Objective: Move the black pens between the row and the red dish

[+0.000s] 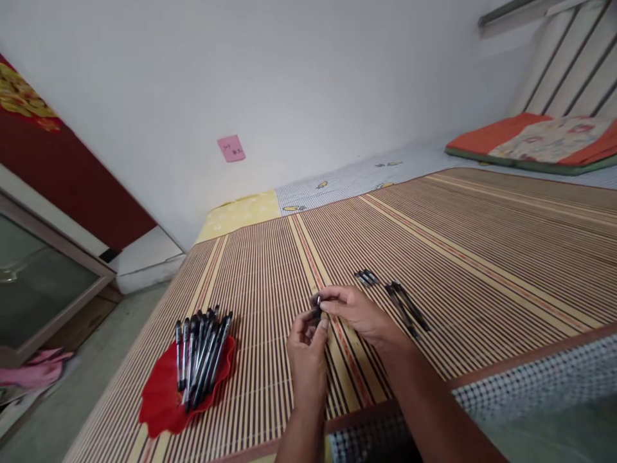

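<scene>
In front of me, my left hand (307,331) and my right hand (351,311) meet over the striped mat. Between their fingertips is a black pen (317,311), mostly hidden by the fingers. My left hand is closed around its lower part, and my right hand pinches the upper end with thumb and finger. Just right of the hands lie several short black pen caps (366,278) side by side. Beside these rest uncapped black pens (407,307), lying at a slant. To the left, several capped clear-barrelled pens (197,357) are piled on a red scalloped plate (161,402).
A striped bamboo mat (260,270) covers the bed, over a checked sheet (520,392). Folded orange and floral bedding (535,143) lies at the far right. The white wall (308,90) behind carries a pink note (231,148). Floor (139,315) shows past the left edge.
</scene>
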Motion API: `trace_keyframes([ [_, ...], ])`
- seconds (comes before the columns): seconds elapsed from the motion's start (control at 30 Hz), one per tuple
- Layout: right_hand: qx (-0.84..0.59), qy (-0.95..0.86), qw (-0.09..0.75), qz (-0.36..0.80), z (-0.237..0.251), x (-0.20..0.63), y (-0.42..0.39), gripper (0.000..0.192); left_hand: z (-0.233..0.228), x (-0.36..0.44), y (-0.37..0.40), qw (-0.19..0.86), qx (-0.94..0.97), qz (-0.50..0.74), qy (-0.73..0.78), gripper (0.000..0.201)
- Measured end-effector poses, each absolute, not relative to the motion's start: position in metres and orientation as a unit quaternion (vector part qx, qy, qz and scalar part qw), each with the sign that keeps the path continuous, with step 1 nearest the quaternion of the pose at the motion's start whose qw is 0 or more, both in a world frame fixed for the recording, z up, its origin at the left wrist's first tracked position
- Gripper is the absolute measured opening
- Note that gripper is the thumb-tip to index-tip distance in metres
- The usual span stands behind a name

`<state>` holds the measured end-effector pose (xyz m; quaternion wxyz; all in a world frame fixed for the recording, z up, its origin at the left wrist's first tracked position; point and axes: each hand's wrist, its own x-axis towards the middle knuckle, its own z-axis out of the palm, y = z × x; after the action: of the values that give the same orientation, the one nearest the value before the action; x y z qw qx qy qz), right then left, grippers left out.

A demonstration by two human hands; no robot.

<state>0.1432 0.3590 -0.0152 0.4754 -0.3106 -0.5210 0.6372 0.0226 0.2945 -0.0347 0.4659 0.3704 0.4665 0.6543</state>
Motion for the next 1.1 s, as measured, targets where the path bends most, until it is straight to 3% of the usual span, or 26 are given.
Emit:
trace_keyframes([
  [0.43,-0.286,-0.512,0.476,0.656,-0.018,0.156,0.356,0.035,-0.03,0.028,0.291,0.594,0.31,0.627,0.397,0.038],
  [0.8,-0.343,-0.588,0.484,0.55,-0.01,0.153,0.357,0.031,-0.023,0.026,0.289,0.61,0.268,0.64,0.382,0.04],
  [1.1,-0.383,-0.642,0.476,0.463,-0.013,0.151,0.357,0.021,-0.015,0.025,0.288,0.682,0.21,0.612,0.342,0.041],
])
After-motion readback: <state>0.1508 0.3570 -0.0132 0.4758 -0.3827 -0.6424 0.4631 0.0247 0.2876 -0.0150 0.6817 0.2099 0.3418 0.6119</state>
